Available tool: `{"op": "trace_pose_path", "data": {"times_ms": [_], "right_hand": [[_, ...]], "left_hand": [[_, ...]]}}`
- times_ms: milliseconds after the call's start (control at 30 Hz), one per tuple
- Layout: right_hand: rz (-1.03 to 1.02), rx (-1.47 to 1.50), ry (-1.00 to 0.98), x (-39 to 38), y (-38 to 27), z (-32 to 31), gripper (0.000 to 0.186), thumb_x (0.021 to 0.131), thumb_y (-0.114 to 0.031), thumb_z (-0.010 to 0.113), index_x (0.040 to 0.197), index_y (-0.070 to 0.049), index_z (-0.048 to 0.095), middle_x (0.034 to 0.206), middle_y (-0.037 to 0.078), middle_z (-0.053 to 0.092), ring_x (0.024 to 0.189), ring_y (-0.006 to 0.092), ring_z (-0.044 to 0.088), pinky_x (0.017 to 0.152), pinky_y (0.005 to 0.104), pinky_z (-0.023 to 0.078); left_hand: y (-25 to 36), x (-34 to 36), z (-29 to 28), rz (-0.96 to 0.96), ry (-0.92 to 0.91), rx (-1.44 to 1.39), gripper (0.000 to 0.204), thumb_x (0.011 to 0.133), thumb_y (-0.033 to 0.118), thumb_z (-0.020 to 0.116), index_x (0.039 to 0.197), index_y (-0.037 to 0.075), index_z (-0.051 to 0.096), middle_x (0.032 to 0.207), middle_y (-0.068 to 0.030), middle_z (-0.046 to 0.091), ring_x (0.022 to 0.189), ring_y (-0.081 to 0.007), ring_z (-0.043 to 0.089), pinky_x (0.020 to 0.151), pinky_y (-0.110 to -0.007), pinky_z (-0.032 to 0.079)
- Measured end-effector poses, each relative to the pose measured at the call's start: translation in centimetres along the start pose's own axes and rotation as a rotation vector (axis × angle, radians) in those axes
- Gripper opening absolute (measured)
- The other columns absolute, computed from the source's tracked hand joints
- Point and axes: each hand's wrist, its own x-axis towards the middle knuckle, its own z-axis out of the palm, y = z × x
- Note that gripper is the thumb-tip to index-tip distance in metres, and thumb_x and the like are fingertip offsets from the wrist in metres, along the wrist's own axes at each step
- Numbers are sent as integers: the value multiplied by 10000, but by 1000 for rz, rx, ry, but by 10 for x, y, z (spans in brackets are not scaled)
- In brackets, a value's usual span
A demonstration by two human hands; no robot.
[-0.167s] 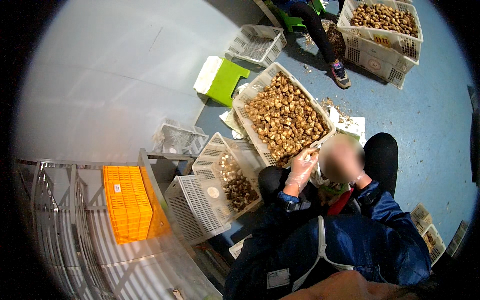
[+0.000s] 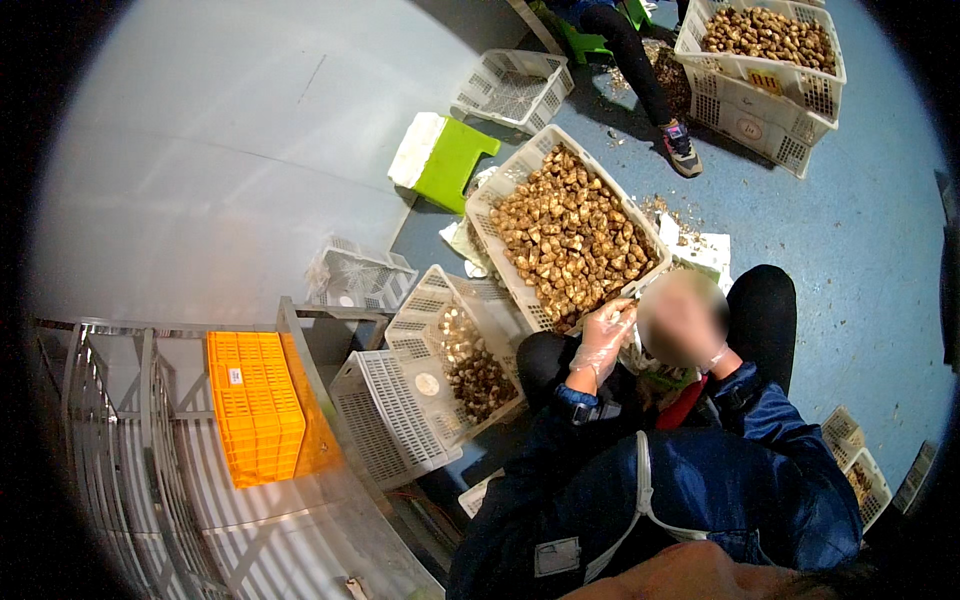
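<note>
Barely shifted, left fingers bend beside the crate rim; right fingers blurred; grasps unclear.

Soft glare on wall, black fisheye corners, blurred right hand

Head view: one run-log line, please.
left hand: gloved, near white crate of brown pieces, grip unclear | right hand: blurred, grip unclear | orange crate: left of both hands
</note>
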Motion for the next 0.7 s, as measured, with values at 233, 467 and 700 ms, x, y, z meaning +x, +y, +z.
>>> {"op": "trace_pose_path", "data": {"times_ms": [233, 467, 700], "right_hand": [[132, 583, -45, 10, -29, -28, 192, 937, -128, 589, 792, -20, 525, 997, 62, 616, 946, 137, 544, 833, 302, 448], [107, 614, -56, 9, -28, -28, 142, 911, -84, 603, 810, -7, 540, 988, 80, 613, 942, 130, 546, 825, 293, 451], [81, 548, -113, 9, -36, -34, 139, 915, -111, 614, 853, 7, 575, 957, 80, 623, 914, 148, 576, 793, 302, 469]], "left_hand": [[3, 1, 3, -122, -53, -71, 280, 948, 250, 588, 1071, 0, 616, 782, -29, 635, 592, -48, 504, 518, -189, 386], [-3, 2, 1, -256, -71, -340, 275, 953, 275, 561, 1069, 30, 608, 829, -36, 628, 619, -79, 533, 509, -204, 397], [-21, 6, -23, -576, -238, -764, 220, 953, 284, 540, 1003, 83, 611, 744, -27, 578, 483, -98, 442, 426, -224, 343]]}}
